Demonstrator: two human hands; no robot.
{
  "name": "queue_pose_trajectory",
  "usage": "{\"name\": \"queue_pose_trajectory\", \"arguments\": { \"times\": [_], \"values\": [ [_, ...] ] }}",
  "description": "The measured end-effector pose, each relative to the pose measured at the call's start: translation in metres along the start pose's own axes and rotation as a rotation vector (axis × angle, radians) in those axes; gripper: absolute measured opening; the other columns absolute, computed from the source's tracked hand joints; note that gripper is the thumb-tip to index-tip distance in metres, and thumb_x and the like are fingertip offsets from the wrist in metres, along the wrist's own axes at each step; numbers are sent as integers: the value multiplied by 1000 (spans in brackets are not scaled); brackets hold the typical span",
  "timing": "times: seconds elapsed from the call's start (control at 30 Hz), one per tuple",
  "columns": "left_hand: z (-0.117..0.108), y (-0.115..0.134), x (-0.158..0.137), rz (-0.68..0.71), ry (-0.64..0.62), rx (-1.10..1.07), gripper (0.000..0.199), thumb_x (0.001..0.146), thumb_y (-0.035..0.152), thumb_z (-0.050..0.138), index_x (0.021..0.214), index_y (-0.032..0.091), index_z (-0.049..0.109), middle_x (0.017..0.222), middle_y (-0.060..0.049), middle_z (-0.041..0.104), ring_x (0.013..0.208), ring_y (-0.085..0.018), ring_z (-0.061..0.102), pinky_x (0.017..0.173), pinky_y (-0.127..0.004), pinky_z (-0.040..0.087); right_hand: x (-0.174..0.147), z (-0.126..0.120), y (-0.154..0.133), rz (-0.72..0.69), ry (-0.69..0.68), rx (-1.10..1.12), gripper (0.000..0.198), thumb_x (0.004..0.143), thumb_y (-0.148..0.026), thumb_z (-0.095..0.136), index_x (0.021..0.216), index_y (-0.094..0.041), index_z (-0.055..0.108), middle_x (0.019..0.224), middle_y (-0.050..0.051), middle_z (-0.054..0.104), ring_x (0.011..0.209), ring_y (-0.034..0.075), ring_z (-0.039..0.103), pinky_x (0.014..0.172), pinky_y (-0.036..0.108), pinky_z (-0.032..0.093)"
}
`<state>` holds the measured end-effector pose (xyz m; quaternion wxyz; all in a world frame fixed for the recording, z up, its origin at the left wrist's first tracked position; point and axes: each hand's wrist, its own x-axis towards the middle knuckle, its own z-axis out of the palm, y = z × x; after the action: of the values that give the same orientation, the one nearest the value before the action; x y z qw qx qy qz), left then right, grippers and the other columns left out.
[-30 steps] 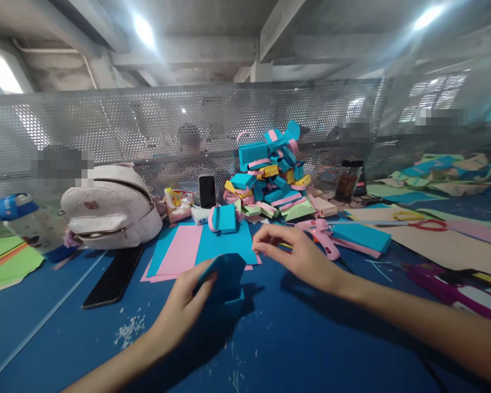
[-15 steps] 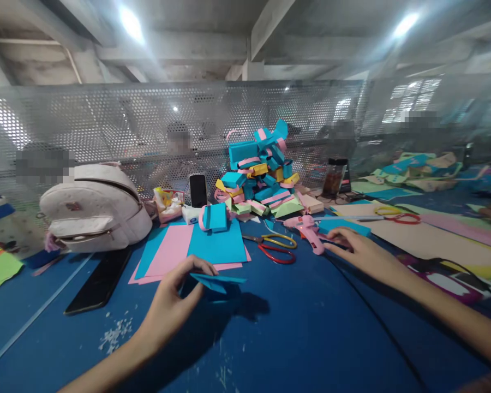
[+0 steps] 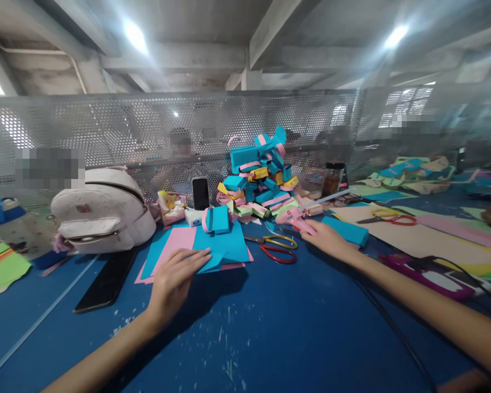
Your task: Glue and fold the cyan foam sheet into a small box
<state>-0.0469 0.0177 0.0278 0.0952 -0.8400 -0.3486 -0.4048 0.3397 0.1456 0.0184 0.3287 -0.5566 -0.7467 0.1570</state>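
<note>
My left hand point(image 3: 172, 279) holds a folded blue paper piece point(image 3: 211, 261) by its edge, low over the blue table point(image 3: 270, 327) and next to the stack of blue and pink paper sheets point(image 3: 180, 245). My right hand point(image 3: 325, 238) is closed around a pink glue gun point(image 3: 295, 217), its nozzle lifted and pointing back to the right. Red and yellow scissors point(image 3: 275, 245) lie between my two hands. A small blue paper box with a pink handle point(image 3: 216, 219) stands on the sheets.
A heap of blue, pink and yellow paper boxes point(image 3: 262, 180) rises at the back. A white bag point(image 3: 102, 210), a black phone lying flat point(image 3: 105, 278), an upright phone point(image 3: 201, 192), a jar point(image 3: 333, 179) and a bottle point(image 3: 8, 224) stand around. A perforated metal screen point(image 3: 106, 131) borders the table; people sit behind it.
My right hand reached right, took hold of the pink glue gun and lifted it. My left hand moved the folded blue paper forward to the stack of sheets.
</note>
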Motion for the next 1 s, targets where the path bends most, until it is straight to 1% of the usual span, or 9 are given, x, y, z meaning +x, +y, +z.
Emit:
{"name": "queue_pose_trajectory", "arguments": {
  "times": [0.1,0.17,0.2,0.27,0.43,0.53,0.63,0.8,1.0],
  "values": [
    [7,-1,-5,-160,3,-61,44,93,8,41,127,29,58,122,-6,67,108,-21,61,90,-40,48,-7,5,-28,-41,-4,129,34,84,-44,49,98,-15,61,81,7,62,73,21,57,65,31,41],
    [11,0,-7,-252,-25,-106,43,94,11,42,130,29,56,121,-7,66,108,-22,60,90,-39,48,-17,14,-50,-47,-40,256,42,88,-54,44,95,-15,59,68,2,55,59,16,52,56,27,40],
    [12,0,-8,-292,-41,-124,43,94,12,42,131,29,55,120,-7,66,108,-23,60,90,-39,48,-23,20,-60,-43,-77,441,44,86,-57,46,90,-15,59,62,0,50,52,14,46,50,26,36],
    [15,0,-9,-345,-62,-154,41,95,14,41,131,29,55,120,-8,65,108,-23,59,90,-40,47,-36,34,-79,-46,-189,713,48,84,-61,51,83,-13,57,60,-2,45,48,10,39,44,23,30],
    [17,-2,-11,-361,-100,-213,42,94,13,41,131,29,55,129,-7,61,117,-23,54,98,-45,43,-61,70,-105,-86,-516,971,48,85,-59,55,95,-12,60,60,-4,39,47,6,32,40,19,23],
    [18,-3,-12,-359,-119,-213,42,94,13,41,131,29,54,131,-7,60,119,-23,53,100,-45,42,-64,87,-103,-108,-585,1029,46,85,-57,56,96,-13,61,58,-6,34,46,6,30,40,18,25],
    [19,-5,-12,-344,-128,-205,43,95,12,40,132,30,53,132,-6,59,120,-23,52,100,-45,41,-64,95,-93,-95,-618,1024,44,87,-56,54,97,-13,60,58,-6,36,47,6,32,42,19,26],
    [20,-7,-12,-327,-145,-214,46,95,10,40,134,31,50,134,-5,57,121,-22,51,100,-44,41,-64,97,-82,-25,-635,998,42,89,-54,54,98,-14,61,62,-4,38,50,7,32,44,19,25],
    [20,-7,-10,-295,-152,-215,46,95,9,40,134,30,49,133,-6,58,119,-22,52,98,-44,42,-64,93,-88,-44,-623,981,40,89,-53,54,95,-15,61,63,-4,38,50,7,31,42,18,24]
  ]
}}
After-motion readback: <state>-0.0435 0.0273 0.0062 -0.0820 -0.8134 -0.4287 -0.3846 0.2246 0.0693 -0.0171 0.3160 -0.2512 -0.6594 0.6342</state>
